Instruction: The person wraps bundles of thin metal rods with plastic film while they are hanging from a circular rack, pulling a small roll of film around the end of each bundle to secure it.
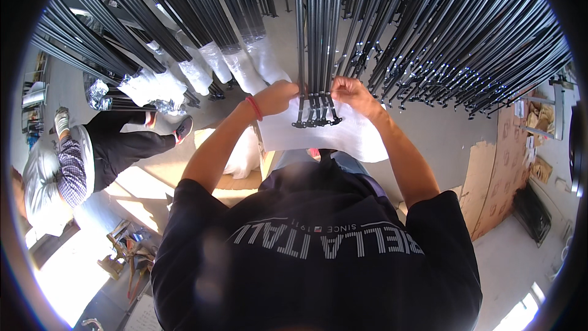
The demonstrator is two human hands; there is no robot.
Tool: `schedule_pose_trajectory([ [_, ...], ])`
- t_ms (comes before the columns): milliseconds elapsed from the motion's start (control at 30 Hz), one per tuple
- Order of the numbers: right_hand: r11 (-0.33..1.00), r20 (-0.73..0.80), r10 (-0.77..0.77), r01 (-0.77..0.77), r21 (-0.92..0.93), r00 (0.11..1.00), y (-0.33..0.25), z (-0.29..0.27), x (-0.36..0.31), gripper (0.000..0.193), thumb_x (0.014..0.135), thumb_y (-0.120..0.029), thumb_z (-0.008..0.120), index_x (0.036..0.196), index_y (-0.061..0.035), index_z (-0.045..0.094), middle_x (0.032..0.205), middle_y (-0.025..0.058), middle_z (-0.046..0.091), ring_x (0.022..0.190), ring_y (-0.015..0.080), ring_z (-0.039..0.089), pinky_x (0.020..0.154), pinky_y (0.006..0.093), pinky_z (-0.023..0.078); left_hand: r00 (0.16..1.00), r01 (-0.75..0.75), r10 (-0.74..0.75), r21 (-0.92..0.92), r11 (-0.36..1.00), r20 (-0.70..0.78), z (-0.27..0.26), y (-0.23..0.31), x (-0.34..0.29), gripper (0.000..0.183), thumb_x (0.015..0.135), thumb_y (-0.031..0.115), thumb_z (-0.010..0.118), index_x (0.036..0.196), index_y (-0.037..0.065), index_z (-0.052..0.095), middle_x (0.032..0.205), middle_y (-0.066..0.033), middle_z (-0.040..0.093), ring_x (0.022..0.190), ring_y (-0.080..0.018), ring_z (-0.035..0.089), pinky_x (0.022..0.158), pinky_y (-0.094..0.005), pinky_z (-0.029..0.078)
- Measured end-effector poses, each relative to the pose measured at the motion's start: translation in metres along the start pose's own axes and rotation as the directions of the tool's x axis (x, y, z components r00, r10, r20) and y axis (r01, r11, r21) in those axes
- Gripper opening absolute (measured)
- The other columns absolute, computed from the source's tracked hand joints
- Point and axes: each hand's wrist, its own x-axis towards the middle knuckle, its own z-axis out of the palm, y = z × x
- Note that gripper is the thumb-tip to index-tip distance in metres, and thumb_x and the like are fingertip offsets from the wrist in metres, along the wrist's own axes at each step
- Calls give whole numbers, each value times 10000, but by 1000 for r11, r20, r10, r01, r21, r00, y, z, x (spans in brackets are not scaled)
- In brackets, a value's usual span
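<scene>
A bundle of several black metal rods (318, 37) hangs down in front of me, with small flat brackets (318, 124) at the lower ends. Behind those ends spreads a white translucent wrapping sheet (361, 138), curling up at the right. My left hand (278, 96), a red band at its wrist, is closed on the sheet's upper edge just left of the rods. On the other side, my right hand (353, 94) pinches the sheet close beside the rods. The fingertips of my left hand are partly hidden.
More black rods (453, 43) hang densely to the right. At the left, rod ends wear white wrapping (196, 76). A person (79, 159) is at far left. An opened cardboard box (269, 162) stands below my left forearm, and cardboard sheets (493, 171) lean at right.
</scene>
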Motion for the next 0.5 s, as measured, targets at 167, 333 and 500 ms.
schedule_pose_trajectory([
  [167,998,30,-46,44,53,999,-2,4,-5,45,765,-63,549,723,-63,532,686,-10,524,673,80,489,631,227,418,970,146,-132,57,988,-203,12,27,-17,333,759,-21,429,1075,71,473,862,-197,571,818,-375,538,690,-436,418],
  [333,993,207,89,-102,54,974,-17,3,-11,188,676,-4,587,826,-70,495,832,-9,493,886,113,476,889,281,325,970,193,-195,-28,981,-146,6,48,-27,501,708,16,458,1192,56,335,965,-211,556,891,-382,530,754,-450,414],
  [500,984,204,78,-43,-171,976,-14,3,-8,178,698,12,589,833,-54,494,830,-10,485,851,111,475,814,273,384,972,234,-235,-36,971,-16,-10,67,-30,615,737,68,538,1274,96,239,1036,-205,550,944,-366,529,774,-439,413],
])
